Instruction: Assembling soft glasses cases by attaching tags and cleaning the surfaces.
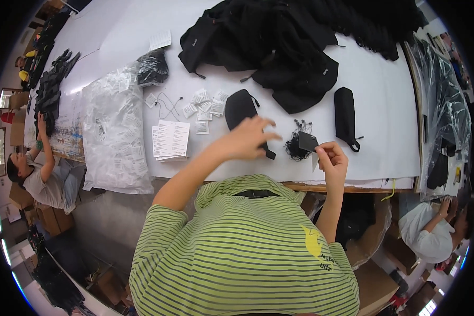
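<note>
Watching remotely, I saw the right hand (pixel 332 157) pinch a dark card (pixel 306 140), likely for control; left hand (pixel 250 138) spread, seemingly empty.

Desk (pixel 376 168): white top
Cord heap (pixel 295 148): just left of right grip (pixel 333 158)
Slim pouch (pixel 344 113): beyond right grip
Wide pouch (pixel 239 108): partly hidden by left grip (pixel 252 138)
Card stack (pixel 171 138): left of left grip
Clear bag (pixel 113 131): farther left
Black fabric pile (pixel 263 45): beyond both grips

Shirt (pixel 242 237) has blk ltrs (pixel 326 267); card txt (pixel 172 138) too small.
</note>
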Motion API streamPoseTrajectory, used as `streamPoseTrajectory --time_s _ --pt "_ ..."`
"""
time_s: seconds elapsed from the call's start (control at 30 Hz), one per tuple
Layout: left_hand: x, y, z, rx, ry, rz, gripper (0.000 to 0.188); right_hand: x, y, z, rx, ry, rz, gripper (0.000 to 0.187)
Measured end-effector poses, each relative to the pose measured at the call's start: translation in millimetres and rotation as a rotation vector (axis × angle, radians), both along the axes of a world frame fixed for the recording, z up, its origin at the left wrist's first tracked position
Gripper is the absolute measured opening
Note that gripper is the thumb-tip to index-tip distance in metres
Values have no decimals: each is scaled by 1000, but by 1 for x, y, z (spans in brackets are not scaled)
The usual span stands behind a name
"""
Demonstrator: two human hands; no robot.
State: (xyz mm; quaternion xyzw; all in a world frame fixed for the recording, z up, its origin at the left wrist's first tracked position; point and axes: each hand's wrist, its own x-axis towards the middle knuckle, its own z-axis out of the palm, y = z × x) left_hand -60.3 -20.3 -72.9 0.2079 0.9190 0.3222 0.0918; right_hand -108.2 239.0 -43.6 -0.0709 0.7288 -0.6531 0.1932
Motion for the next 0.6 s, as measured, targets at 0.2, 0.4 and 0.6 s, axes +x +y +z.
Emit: streamPoseTrajectory --time_s 0.2,0.4,0.6 --pt "38 40 -54 33 146 247 31 5 -4 4 3 24 1 5" --pt "60 31 10 103 458 529 26 25 -51 -1 334 204 250 8" --pt "84 23 31 182 249 891 17 37 -91 8 276 399 337 10"
